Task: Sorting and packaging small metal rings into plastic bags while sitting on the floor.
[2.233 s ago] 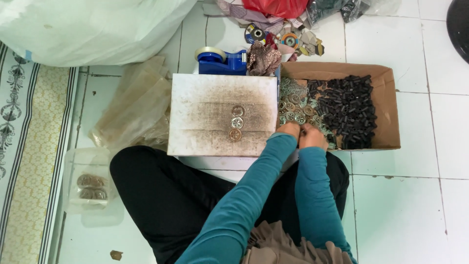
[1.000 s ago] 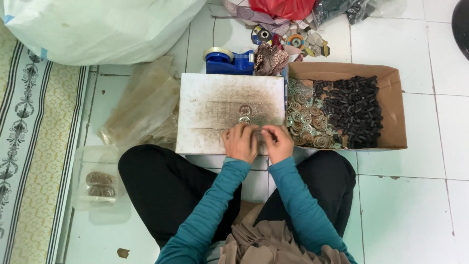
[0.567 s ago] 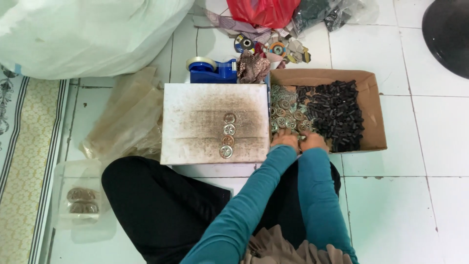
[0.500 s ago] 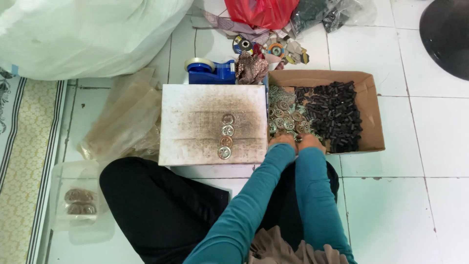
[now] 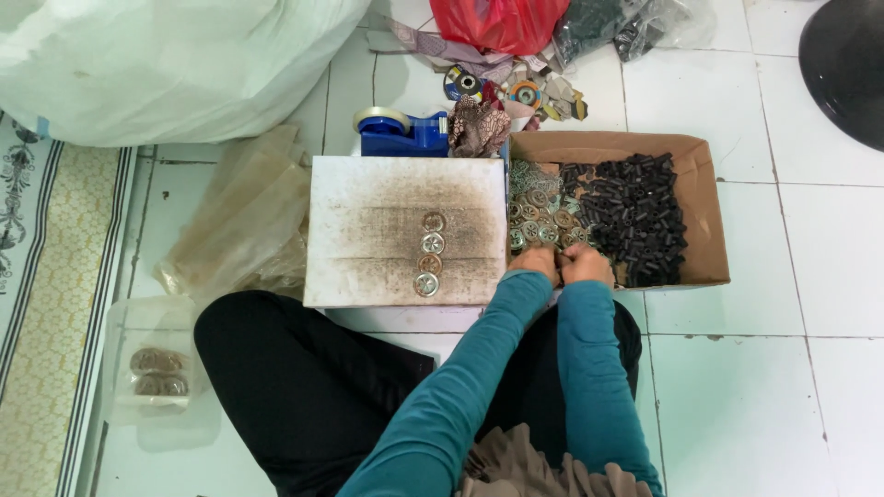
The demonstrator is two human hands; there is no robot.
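Both hands have left the white board and now sit together at the near edge of the cardboard box.

Left hand [image 5: 536, 264] and right hand [image 5: 586, 264] touch side by side, fingers curled down into the round metal discs [image 5: 539, 216] just ahead of my fingertips; whether they pinch a disc or rest loose, I cannot tell. Beyond and right of my fingers, small black tubes [image 5: 637, 217] fill the rest of the cardboard box [image 5: 707, 212]. Left of my fingers lies the white board [image 5: 368, 230], four discs in a row [image 5: 429, 253] on it. Further ahead of it stands a blue tape dispenser [image 5: 401, 133].
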